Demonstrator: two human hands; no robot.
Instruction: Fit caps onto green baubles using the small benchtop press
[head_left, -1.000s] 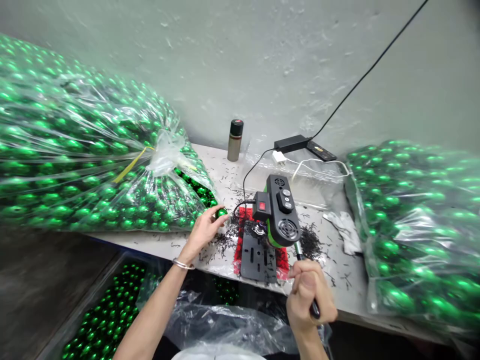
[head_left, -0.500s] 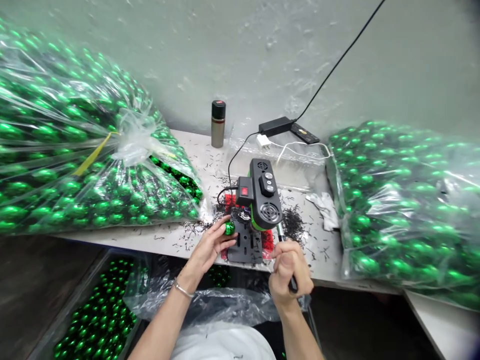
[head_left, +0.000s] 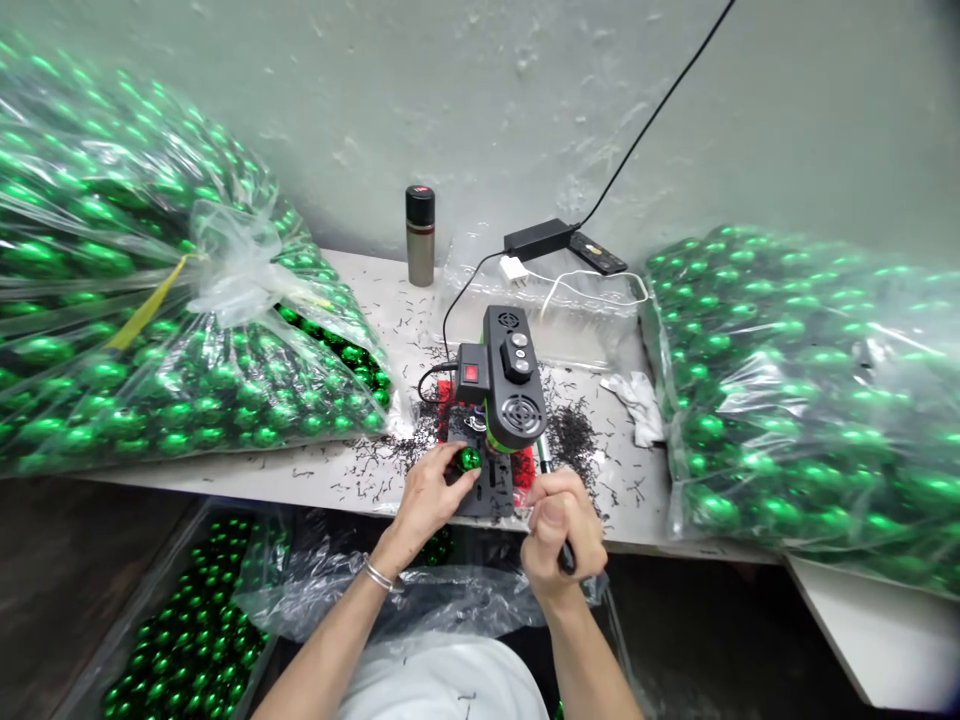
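Note:
A small black machine (head_left: 516,375) with round vents and a red switch stands on a slotted black base (head_left: 491,490) at the table's middle. My left hand (head_left: 431,492) holds a shiny green ball (head_left: 470,459) between thumb and fingers, over the base and just left of the machine's head. My right hand (head_left: 562,525) is wrapped round the black-gripped lever (head_left: 567,558) at the machine's right side. Red material (head_left: 523,470) shows beside the base, and dark shreds (head_left: 574,435) are scattered around it.
Clear bags of green balls lie at left (head_left: 172,400) and right (head_left: 787,430). Behind the machine are a bottle (head_left: 421,240), a clear tray (head_left: 585,335), a power adapter (head_left: 537,239) with cables and a dark phone-like object (head_left: 598,254). More green balls (head_left: 195,630) fill a container below.
My left hand has turned, its fingers drawn in round the ball, and the ball sits nearer the machine's head. The whole view has shifted slightly. My right hand still grips the lever.

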